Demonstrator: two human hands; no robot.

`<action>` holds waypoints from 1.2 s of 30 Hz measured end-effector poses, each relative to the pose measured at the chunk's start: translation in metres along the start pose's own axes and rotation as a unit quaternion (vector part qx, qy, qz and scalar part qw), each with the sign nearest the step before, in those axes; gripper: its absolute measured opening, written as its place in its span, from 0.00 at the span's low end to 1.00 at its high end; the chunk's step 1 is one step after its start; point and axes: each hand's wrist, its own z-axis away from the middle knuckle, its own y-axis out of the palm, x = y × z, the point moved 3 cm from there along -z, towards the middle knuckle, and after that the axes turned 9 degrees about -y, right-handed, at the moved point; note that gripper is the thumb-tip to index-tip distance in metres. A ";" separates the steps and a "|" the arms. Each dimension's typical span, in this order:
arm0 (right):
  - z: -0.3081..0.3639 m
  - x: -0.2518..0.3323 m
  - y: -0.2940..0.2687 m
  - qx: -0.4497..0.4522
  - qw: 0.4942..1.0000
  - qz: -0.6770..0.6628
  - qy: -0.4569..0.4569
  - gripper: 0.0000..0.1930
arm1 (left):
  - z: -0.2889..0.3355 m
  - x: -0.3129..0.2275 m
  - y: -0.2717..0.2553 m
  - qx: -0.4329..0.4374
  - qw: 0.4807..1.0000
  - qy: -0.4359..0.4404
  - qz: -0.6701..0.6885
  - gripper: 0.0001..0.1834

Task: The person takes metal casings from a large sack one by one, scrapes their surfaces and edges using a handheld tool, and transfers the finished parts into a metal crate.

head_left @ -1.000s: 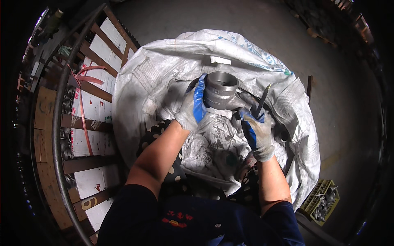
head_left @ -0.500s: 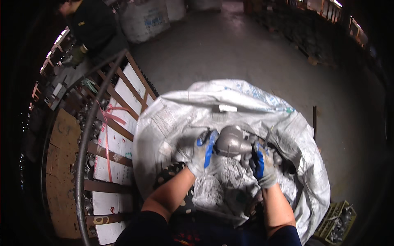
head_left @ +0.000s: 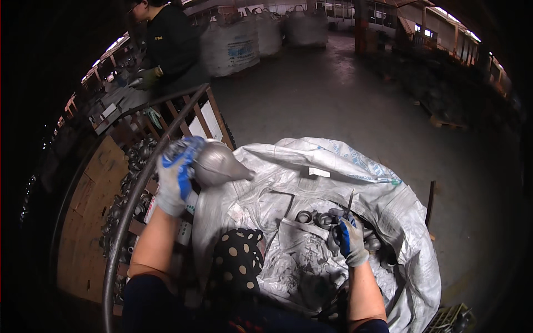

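My left hand (head_left: 179, 169), in a white and blue work glove, is closed round a large grey metal pipe fitting (head_left: 219, 164). It holds the rounded, tapering fitting up between the cage rail and the bag's left rim. My right hand (head_left: 352, 238), gloved the same way, is down inside the white woven bulk bag (head_left: 408, 222). Its fingers are curled round a thin pen-like stick (head_left: 351, 202) that points upward. Smaller metal pipe fittings (head_left: 305, 216) lie beside that hand, partly hidden by it.
A metal cage with a bent rail (head_left: 125, 222) stands at left, holding many fittings (head_left: 119, 216). A co-worker (head_left: 175, 44) stands beyond it. Full bulk bags (head_left: 241, 47) stand farther back. A crate (head_left: 452, 319) is at lower right. Polka-dot cloth (head_left: 239, 255) lies before me.
My left hand has lifted the large pipe fitting out of the bag and carried it left toward the cage. My right hand stays in the bag. The view has tilted upward.
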 end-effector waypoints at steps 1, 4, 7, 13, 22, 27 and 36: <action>0.000 -0.008 -0.004 0.007 1.000 -0.025 0.005 0.16 | -0.008 -0.007 -0.025 -0.045 0.997 -0.041 0.056 0.13; 0.003 -0.026 -0.006 0.010 0.998 -0.034 0.045 0.16 | -0.022 -0.012 -0.105 -0.170 0.981 -0.060 0.072 0.12; 0.014 -0.012 0.006 0.044 0.998 -0.012 0.033 0.16 | -0.020 0.035 -0.199 -0.254 0.965 -0.056 0.030 0.12; 0.012 -0.018 -0.006 0.005 0.998 0.056 0.028 0.12 | 0.014 0.111 -0.249 -0.348 0.813 -0.263 -0.386 0.11; 0.013 0.024 -0.037 -0.122 0.983 0.127 -0.041 0.11 | -0.012 0.071 -0.066 -0.047 0.979 -0.197 0.027 0.17; 0.025 0.033 -0.038 -0.106 0.987 0.121 0.005 0.15 | 0.032 0.119 0.163 0.289 0.916 -0.271 0.060 0.14; 0.043 0.037 -0.043 -0.139 0.978 0.008 0.153 0.18 | 0.190 0.291 0.387 0.237 0.845 -0.458 -0.143 0.20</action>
